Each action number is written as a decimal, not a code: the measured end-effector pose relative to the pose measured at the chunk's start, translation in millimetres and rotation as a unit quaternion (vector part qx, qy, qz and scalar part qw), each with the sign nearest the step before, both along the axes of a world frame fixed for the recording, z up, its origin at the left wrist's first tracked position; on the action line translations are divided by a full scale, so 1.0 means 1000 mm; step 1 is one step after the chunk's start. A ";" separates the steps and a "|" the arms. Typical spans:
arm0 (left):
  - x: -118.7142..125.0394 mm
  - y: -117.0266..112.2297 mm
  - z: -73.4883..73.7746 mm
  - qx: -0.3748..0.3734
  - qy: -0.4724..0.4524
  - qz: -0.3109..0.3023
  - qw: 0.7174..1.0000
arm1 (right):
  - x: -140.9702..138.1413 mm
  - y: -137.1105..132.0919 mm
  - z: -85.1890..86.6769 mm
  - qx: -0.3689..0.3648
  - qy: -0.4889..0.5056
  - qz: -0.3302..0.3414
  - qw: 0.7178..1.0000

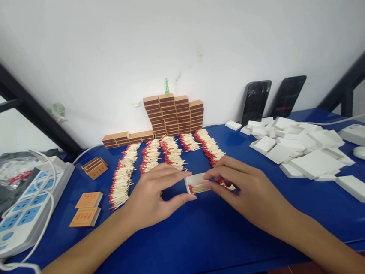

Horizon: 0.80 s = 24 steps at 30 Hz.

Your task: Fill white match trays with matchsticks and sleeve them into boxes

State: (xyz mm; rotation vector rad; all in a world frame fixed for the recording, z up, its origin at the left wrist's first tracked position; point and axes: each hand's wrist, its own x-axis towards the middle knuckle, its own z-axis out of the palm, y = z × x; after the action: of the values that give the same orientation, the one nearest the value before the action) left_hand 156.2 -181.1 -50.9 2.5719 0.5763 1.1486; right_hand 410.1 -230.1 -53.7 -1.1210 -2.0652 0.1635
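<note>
My left hand (152,193) pinches the left end of a small white matchbox tray (197,183) that holds red-tipped matches, thumb below and fingers above it. My right hand (242,187) rests its fingertips on the tray's right end and on the matches in it, fingers curled together. The tray sits just above the blue table (192,239), in front of rows of loose red-tipped matches (148,157).
Stacked brown matchboxes (174,114) line the wall. Flat brown sleeves (86,208) lie at left beside a white power strip (24,208) with cables. A pile of white trays (299,147) fills the right, with two dark phones (256,102) leaning behind it.
</note>
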 end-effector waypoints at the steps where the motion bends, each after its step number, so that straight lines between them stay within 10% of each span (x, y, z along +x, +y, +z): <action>1: 0.000 0.000 0.000 0.000 0.001 0.002 1.000 | 0.003 0.000 0.001 -0.008 0.015 -0.005 1.000; 24: -0.001 -0.001 0.000 -0.043 0.033 -0.024 0.998 | 0.003 0.002 -0.001 -0.061 -0.042 0.075 0.994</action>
State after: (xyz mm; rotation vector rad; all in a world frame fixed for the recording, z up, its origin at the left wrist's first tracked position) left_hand 155.2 -182.2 -50.6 2.5440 0.5629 1.0043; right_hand 412.8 -227.9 -54.6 -1.0602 -2.2399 0.3245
